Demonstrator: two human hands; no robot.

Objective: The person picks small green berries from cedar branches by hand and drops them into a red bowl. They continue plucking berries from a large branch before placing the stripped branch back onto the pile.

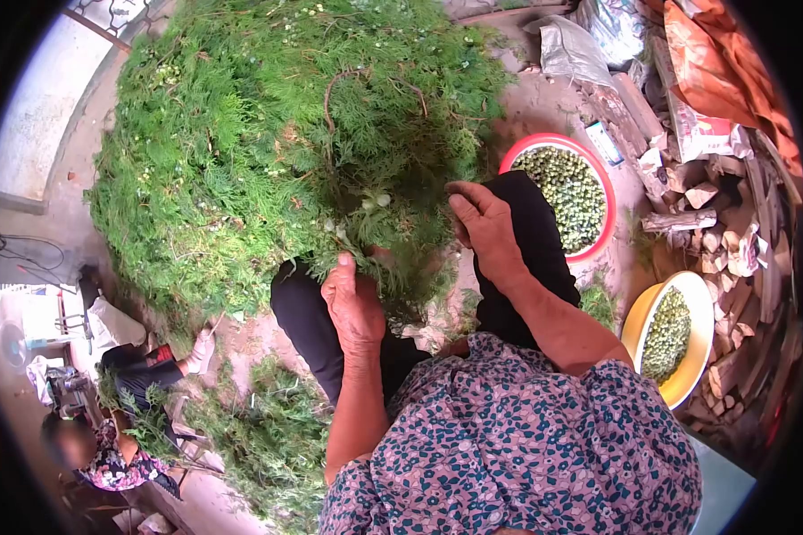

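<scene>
Over my lap, my left hand (352, 299) is closed round a feathery evergreen branch (401, 223), thumb pointing up along it. Several pale green seed cones (375, 202) show on the branch near that thumb. My right hand (484, 225) is by my right knee, at the branch's right edge, with fingers curled and pressed together. What it pinches, if anything, is hidden behind the fingers. Beyond both hands rises a large heap of cut evergreen branches (214, 169), reaching close to my knees.
Right of my knee stands a red-rimmed basin (610, 209) of green cones; a yellow basin (700, 357) with more is nearer me. Stacked firewood (732, 241) and sacks (580, 49) line the right. More branches (277, 437) lie at lower left, near another seated person (120, 455) holding greenery.
</scene>
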